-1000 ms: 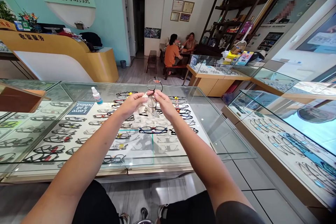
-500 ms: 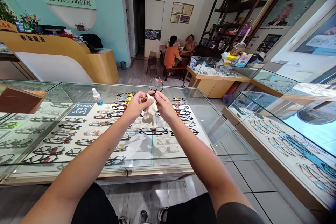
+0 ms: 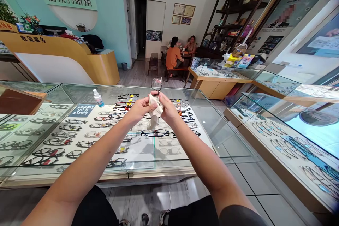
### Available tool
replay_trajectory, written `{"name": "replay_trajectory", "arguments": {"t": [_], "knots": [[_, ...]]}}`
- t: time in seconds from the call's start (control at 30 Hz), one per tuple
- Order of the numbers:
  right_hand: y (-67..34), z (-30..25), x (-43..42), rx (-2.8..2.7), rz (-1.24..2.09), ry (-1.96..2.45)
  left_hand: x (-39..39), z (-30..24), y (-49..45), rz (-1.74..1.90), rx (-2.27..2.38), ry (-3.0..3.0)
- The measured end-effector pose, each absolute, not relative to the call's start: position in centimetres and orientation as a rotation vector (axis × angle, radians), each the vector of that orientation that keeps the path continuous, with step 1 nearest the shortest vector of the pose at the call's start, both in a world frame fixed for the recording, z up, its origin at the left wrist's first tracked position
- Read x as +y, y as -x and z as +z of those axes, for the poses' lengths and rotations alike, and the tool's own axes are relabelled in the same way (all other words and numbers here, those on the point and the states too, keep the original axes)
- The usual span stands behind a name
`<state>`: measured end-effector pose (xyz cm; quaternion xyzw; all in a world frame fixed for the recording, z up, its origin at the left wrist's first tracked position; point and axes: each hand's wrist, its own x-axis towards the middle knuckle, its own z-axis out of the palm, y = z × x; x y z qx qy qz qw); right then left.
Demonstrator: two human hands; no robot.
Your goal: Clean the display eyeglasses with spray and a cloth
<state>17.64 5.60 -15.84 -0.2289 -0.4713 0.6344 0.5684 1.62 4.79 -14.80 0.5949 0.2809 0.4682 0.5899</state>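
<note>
Above the glass display case point(image 3: 182, 164), a pair of dark-framed eyeglasses point(image 3: 157, 84) is held up, one lens rising past my fingers. A pale cleaning cloth point(image 3: 156, 108) is bunched around their lower part and hangs down between my hands. My left hand point(image 3: 141, 108) is closed, its thumb and fingers pinching the cloth from the left. On the other side, my right hand point(image 3: 167, 106) is closed on the eyeglasses, touching the cloth as well. The cloth and fingers hide the rest of the frame.
A white spray bottle point(image 3: 97, 98) stands on the glass at the left, near a blue sign point(image 3: 81, 110). Several eyeglasses point(image 3: 155, 132) lie in rows inside the case. Another glass case point(image 3: 286, 144) stands at the right. Two people point(image 3: 173, 56) sit at a table behind.
The eyeglasses have turned in my hands, with one lens now upright. The cloth has shifted and spread between my fingers, and my left hand has moved slightly right.
</note>
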Motion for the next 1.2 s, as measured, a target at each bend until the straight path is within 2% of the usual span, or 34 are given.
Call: {"name": "replay_trajectory", "arguments": {"t": [0.27,0.53,0.9,1.2], "knots": [[-16.9,-15.8,4.9,-1.128,1.491,0.489,3.8,-14.9,-2.6,1.215,0.660,-1.310],[-17.1,-15.3,4.0,-1.330,1.323,0.594,3.4,-14.9,-3.0,1.396,0.706,-1.263],[-18.1,-14.8,4.9,-1.163,1.398,0.589,4.1,-14.1,-1.2,1.018,0.587,-1.373],[-17.7,-15.2,4.6,-1.234,1.310,0.600,3.3,-14.5,-2.4,1.356,0.729,-1.446]]}}
